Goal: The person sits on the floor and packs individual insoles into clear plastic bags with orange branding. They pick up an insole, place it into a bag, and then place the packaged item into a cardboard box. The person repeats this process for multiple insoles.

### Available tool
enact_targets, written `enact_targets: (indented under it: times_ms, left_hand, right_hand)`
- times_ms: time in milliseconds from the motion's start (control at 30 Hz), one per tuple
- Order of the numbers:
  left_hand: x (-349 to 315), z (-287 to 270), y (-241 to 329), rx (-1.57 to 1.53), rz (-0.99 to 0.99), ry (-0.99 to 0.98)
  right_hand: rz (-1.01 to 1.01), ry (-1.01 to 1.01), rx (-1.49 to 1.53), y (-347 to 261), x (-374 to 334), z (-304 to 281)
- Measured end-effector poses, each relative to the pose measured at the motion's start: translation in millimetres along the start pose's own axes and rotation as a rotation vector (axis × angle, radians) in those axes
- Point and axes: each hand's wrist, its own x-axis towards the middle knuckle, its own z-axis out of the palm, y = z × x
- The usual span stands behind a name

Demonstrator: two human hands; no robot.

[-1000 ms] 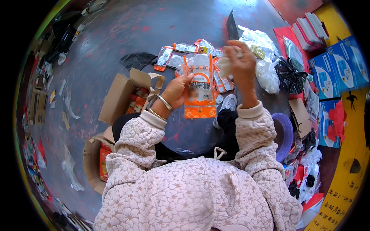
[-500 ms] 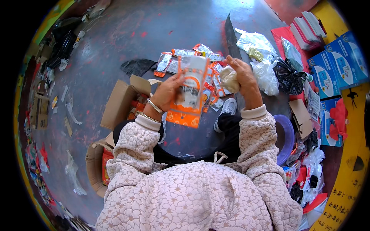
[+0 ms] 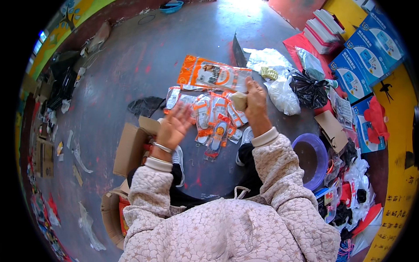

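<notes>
My right hand (image 3: pixel 256 104) pinches one end of an orange-and-clear plastic packet (image 3: pixel 214 74), which stretches out to the left. A small beige bundle (image 3: pixel 238 101), perhaps cloth, is also in the palm of that hand; its kind I cannot make out. My left hand (image 3: pixel 175 124) holds nothing, its fingers spread and slightly blurred, beside a heap of packets. In this heap (image 3: pixel 209 109), several orange-edged clear packets with pale sole-shaped things inside lie on the floor in front of my shoes. One packet (image 3: pixel 218 134) lies on top at the near side.
Open cardboard boxes (image 3: pixel 131 146) stand at my left. A purple basin (image 3: pixel 323 163) sits at my right, close to heaped plastic bags and wrappers (image 3: pixel 355 187). Farther up are a black bag (image 3: pixel 307 89), white plastic (image 3: pixel 283 96) and blue boxes (image 3: pixel 349 78). Litter lies along the left wall.
The packet has passed from my left hand to my right and turned sideways, now farther from me. My left hand has let go and opened. The view has shifted slightly.
</notes>
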Motion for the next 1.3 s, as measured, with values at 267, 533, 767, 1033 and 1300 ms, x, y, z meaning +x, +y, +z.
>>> enact_targets:
  times_ms: [267, 533, 767, 1033, 1300]
  left_hand:
    - [2.4, 32.1, -28.3, -0.181, 0.087, -0.166]
    - [-3.7, 14.6, -9.9, -0.073, 0.122, -0.100]
    - [-10.0, 27.1, -15.4, 0.055, 0.022, -0.182]
    - [-13.0, 33.6, -11.0, -0.072, -0.011, -0.126]
    - [0.0, 22.7, -30.2, -0.021, -0.019, -0.115]
  right_hand:
    - [0.002, -0.315, -0.327, 28.7, -68.4, 46.6]
    - [-0.052, -0.267, -0.774, -19.6, -38.9, 26.1]
    - [0.042, -0.478, -0.972, -16.9, -43.8, 31.3]
    - [0.017, -0.138, -0.723, -19.5, -20.5, 3.9]
    - [-0.755, -0.553, -1.071, 12.3, -66.4, 60.3]
